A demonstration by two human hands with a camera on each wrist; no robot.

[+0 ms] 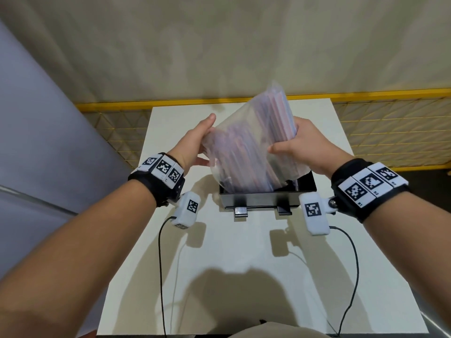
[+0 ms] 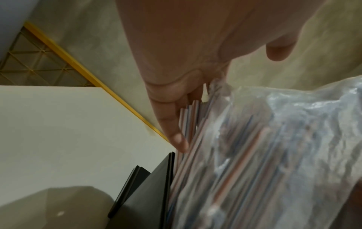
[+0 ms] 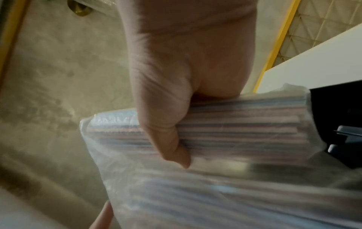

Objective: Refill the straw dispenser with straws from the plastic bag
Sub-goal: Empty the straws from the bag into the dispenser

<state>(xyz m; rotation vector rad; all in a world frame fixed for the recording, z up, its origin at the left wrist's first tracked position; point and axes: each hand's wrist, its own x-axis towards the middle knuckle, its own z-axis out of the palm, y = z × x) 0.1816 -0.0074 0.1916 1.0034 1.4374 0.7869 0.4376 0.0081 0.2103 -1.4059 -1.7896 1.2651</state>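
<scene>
Bag: clear plastic bag (image 1: 246, 142) of striped straws (image 1: 249, 174) is tilting mouth-down into the black straw dispenser (image 1: 266, 198) on the white table (image 1: 219, 252).
Left hand (image 1: 195, 140): holding the bag's left edge.
Right hand (image 1: 300, 140): gripping the bundle through the plastic.

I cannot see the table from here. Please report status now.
Both hands, left and right, grip plastic bag. Bag tilted, lower end in black dispenser, straws inside. Nothing in the way.

Setting: a staged test or recording area. A small white counter (image 1: 244, 264) occupies frame centre, bounded at top by yellow wire-mesh fencing (image 1: 390, 123), bare concrete floor (image 1: 219, 45), grey partition (image 1: 36, 118) at left.
</scene>
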